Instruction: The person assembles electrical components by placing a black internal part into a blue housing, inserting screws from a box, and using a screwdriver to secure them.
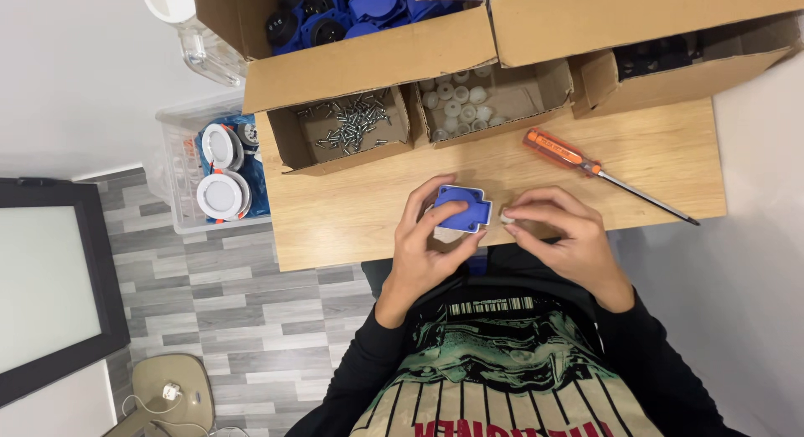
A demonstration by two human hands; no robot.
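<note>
- Two hands meet over the near edge of the wooden surface (352,211), just in front of the person's chest.
- The left hand (423,249) is closed around a blue plastic socket (460,208), thumb and fingers wrapped about its sides.
- The socket is a squarish block with rounded corners; its smooth face tilts up toward the camera, and its slightly longer side runs roughly left to right.
- A pale part shows under the blue block, too hidden to make out.
- The right hand (563,236) pinches a small white piece (507,218) between fingertips, just beside the socket's right edge.
- A screwdriver (603,172) with a clear orange handle and thin steel shaft lies on the surface, well apart from the hands, tip pointing right and toward the person.
- Beyond, an open cardboard box (335,140) holds loose metal screws; the one beside it (511,98) holds small white round caps.
- A larger box (352,60) behind holds more blue and black sockets.
- A clear bin (180,165) with round white fittings stands on the grey plank floor.
</note>
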